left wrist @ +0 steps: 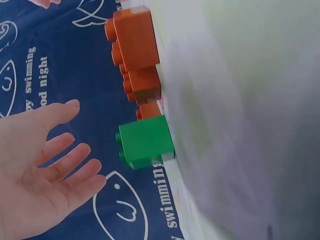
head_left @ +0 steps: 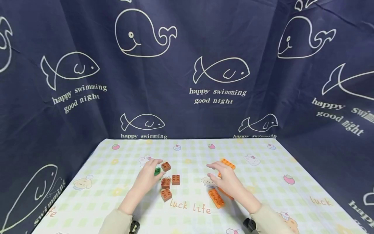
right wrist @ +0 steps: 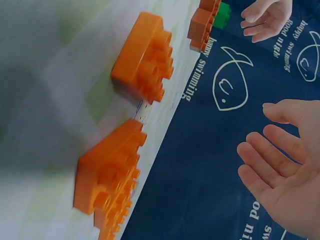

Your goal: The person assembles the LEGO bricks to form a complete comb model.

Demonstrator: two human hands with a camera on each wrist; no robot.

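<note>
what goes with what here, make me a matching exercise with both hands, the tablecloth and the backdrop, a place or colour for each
1. left hand
2. tablecloth
3. right hand
4. backdrop

A. dark blue
B. beside orange blocks
C. beside the green block and brown blocks
D. pale, green-checked

Pairs: 1-C, 2-D, 3-B, 4-A

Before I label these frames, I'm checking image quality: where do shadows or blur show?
Head: faint shadow beside the left forearm, backdrop lettering crisp; left wrist: near tablecloth soft and blurred, green brick clearer; right wrist: grey shadow over the tablecloth's left part, orange bricks fairly clear.
</note>
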